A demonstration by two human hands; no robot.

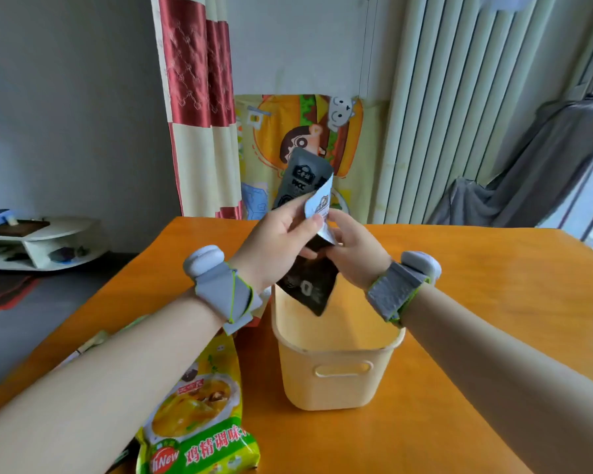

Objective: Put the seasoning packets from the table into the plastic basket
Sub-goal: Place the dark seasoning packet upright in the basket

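Observation:
Both hands hold a bundle of seasoning packets above the cream plastic basket [336, 374], which stands open on the orange table [476, 302]. My left hand [274, 244] grips a dark grey packet [302, 179] and a pale blue-white packet [320, 200] that stick upward. My right hand [353, 248] pinches the same bundle from the right. A black packet [310, 285] hangs below the hands, its lower corner inside the basket's mouth. A large yellow-green chicken seasoning packet [199, 415] lies on the table left of the basket, partly under my left forearm.
More packets peek out beneath my left arm near the table's left edge [93, 340]. Behind the table hang a red-and-cream curtain [199, 107] and a cartoon burger cloth [288, 131]. A low white shelf [38, 241] stands on the floor at far left.

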